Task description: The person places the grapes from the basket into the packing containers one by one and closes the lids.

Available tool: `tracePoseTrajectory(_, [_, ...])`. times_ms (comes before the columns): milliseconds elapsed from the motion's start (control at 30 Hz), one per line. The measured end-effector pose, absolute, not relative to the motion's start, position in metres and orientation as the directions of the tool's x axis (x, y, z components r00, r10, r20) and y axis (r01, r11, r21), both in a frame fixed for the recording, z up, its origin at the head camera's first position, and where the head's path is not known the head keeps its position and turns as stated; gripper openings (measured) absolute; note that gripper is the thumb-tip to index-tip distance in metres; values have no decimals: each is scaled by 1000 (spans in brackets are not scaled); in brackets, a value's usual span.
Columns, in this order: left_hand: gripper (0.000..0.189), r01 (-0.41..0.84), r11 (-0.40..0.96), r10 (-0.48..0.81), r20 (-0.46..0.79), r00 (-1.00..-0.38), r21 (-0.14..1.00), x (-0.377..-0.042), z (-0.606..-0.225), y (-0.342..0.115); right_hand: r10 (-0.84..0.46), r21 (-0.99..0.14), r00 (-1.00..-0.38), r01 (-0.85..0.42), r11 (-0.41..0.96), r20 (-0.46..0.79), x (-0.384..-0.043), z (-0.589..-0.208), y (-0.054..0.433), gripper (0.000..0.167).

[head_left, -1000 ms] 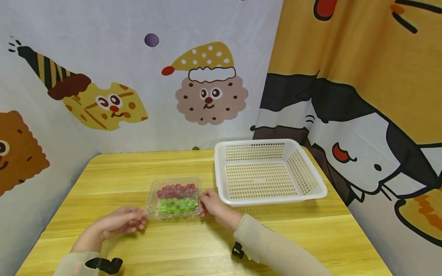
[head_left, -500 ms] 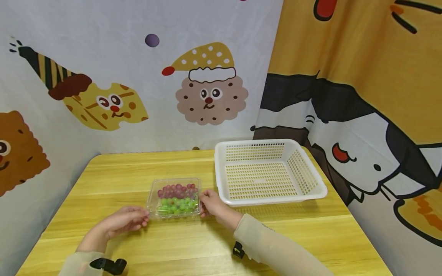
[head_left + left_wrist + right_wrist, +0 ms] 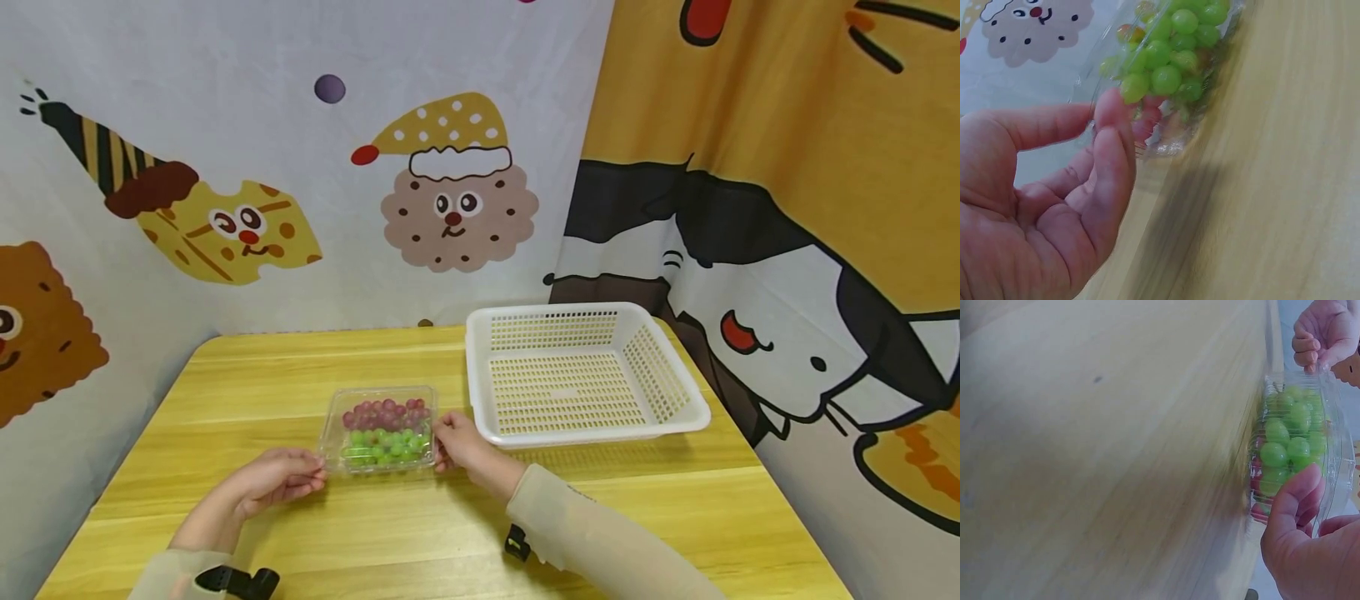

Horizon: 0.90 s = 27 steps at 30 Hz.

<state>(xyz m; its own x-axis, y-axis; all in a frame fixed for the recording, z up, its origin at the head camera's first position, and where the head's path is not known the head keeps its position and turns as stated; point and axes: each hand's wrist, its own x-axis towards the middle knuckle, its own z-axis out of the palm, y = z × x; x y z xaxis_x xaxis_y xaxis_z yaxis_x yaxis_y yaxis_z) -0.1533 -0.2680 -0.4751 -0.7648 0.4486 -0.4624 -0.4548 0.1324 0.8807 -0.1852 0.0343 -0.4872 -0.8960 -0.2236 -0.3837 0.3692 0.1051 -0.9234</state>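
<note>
A clear plastic clamshell box (image 3: pixel 382 393) sits on the wooden table, left of the basket. Red grapes (image 3: pixel 384 414) fill its far part and green grapes (image 3: pixel 382 450) its near part. My left hand (image 3: pixel 276 477) pinches the box's near left corner between thumb and fingertips, as the left wrist view shows. At the opposite side, my right hand (image 3: pixel 467 443) holds the right edge, thumb towards me and fingers partly hidden behind the plastic. In the right wrist view, green grapes (image 3: pixel 1299 419) show through the ribbed side wall. Whether the lid is fastened cannot be made out.
A white perforated plastic basket (image 3: pixel 566 396) stands just right of the box, near the right hand. The wooden table (image 3: pixel 262 367) extends around both, with a cartoon-printed curtain (image 3: pixel 300 167) along its back and sides.
My left hand has shifted slightly right, its fingertips coming onto the box's near left corner. The box and the right hand have stayed nearly still.
</note>
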Motion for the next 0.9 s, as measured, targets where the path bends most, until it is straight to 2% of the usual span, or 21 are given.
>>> tracePoseTrajectory(200, [25, -433, 146, 436, -451, -779, 890, -153, -475, -269, -219, -923, -897, 367, 115, -383, -185, -486, 34, 16])
tracePoseTrajectory(633, [27, -426, 173, 491, -452, -744, 888, -155, -476, -280, -216, -936, -911, 329, 128, -350, -182, -490, 28, 15])
tracePoseTrajectory(733, [28, -429, 168, 503, -452, -737, 887, -156, -476, -281, -215, -929, -910, 317, 193, -355, -180, -485, 28, 26])
tracePoseTrajectory(900, [34, -432, 164, 507, -452, -734, 887, -157, -476, -284, -255, -894, -904, 231, 383, -342, -173, -467, 31, 58])
